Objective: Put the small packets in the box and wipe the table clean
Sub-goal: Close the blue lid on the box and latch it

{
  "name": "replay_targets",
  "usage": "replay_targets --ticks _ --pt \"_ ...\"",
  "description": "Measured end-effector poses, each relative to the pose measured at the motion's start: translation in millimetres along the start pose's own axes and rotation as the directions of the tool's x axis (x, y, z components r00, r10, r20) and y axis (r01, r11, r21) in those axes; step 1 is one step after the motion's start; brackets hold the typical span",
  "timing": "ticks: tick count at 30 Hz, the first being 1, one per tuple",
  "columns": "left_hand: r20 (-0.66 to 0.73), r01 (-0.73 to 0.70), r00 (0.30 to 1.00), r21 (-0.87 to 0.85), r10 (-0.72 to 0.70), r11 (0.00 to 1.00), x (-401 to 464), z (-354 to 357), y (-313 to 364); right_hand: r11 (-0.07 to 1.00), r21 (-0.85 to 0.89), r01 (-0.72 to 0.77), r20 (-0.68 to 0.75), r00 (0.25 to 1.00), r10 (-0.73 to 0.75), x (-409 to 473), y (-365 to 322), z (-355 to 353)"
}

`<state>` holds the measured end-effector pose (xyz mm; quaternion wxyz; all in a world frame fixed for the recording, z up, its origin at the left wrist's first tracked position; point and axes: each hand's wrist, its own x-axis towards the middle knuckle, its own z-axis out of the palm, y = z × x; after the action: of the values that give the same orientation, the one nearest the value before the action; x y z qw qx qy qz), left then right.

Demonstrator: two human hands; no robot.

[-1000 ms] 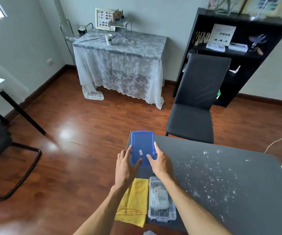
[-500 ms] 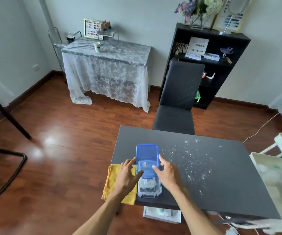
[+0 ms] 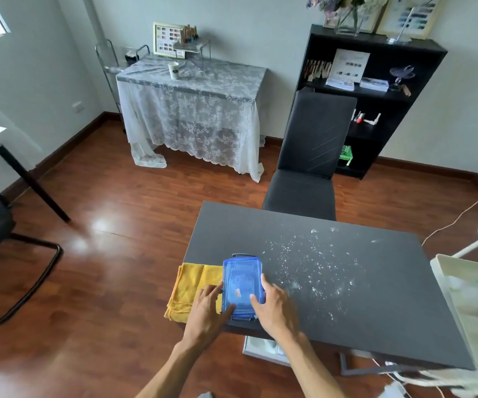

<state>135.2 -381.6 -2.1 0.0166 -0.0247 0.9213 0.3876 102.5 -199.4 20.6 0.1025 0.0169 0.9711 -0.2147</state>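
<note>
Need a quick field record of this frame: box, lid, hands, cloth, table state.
box: clear box under the lid, near table edge
lid: blue lid lying on the box
left hand: left hand on the lid's left side
right hand: right hand on the lid's right side
cloth: yellow cloth left of box, unused
table: dark table, white specks unwiped

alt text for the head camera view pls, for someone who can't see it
Two bare hands, left hand and right hand, press a blue lid onto a small clear box at the near edge of a dark table. A yellow cloth lies left of the box; white specks litter the tabletop to its right.
</note>
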Motion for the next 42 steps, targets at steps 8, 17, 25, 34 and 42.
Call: replay_targets --ticks 8,17,25,34,42 --pt "0.058 -0.061 0.997 0.171 0.052 0.983 7.5 6.2 3.3 0.998 -0.056 -0.022 0.099 0.995 0.027 -1.7 6.0 2.0" --pt "0.202 -0.184 0.973 0.385 0.112 0.904 11.6 0.7 0.9 0.968 -0.152 0.199 0.165 0.971 -0.174 1.1 16.1 0.5" --pt "0.261 -0.211 0.960 0.452 0.099 0.867 15.3 1.0 -4.7 0.945 -0.190 0.265 0.263 0.941 -0.211 2.4 32.5 -0.2" --pt "0.270 -0.243 0.955 0.483 0.121 0.841 18.9 1.4 -7.3 0.900 -0.237 0.365 0.295 0.910 -0.291 7.8 36.8 -13.3" --pt "0.258 -0.249 0.957 0.503 0.131 0.828 16.8 2.5 -6.7 0.810 -0.426 0.403 0.239 0.914 -0.328 7.5 39.1 5.9"
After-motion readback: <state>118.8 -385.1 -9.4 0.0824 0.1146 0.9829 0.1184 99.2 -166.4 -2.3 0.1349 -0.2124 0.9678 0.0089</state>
